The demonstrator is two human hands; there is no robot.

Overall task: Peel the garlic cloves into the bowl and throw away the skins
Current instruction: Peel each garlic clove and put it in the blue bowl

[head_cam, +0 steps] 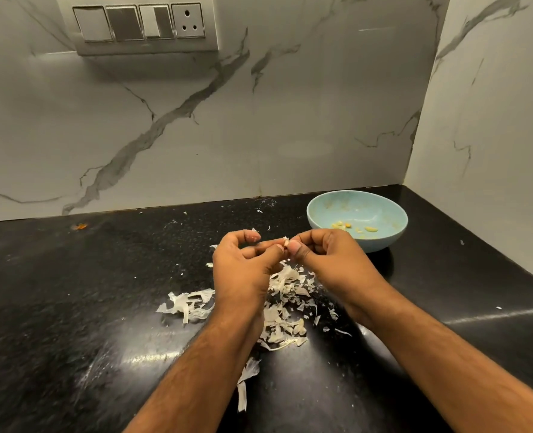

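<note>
Fingers (295,246) of both hands pinch a small garlic clove (286,243) between them, left hand (243,270) and right hand (330,260) meeting just in front of the blue bowl (384,214). Peeled cloves (370,228) lie inside the bowl. Papery skins (285,310) litter the black surface (71,307) nearer than the bowl, below the hands.

Your left hand (243,264) and right hand (324,257) hide most of the garlic clove (286,243) (only a pale tip shows); peel state unreadable. Skins (285,307) partly covered by your wrists.
</note>
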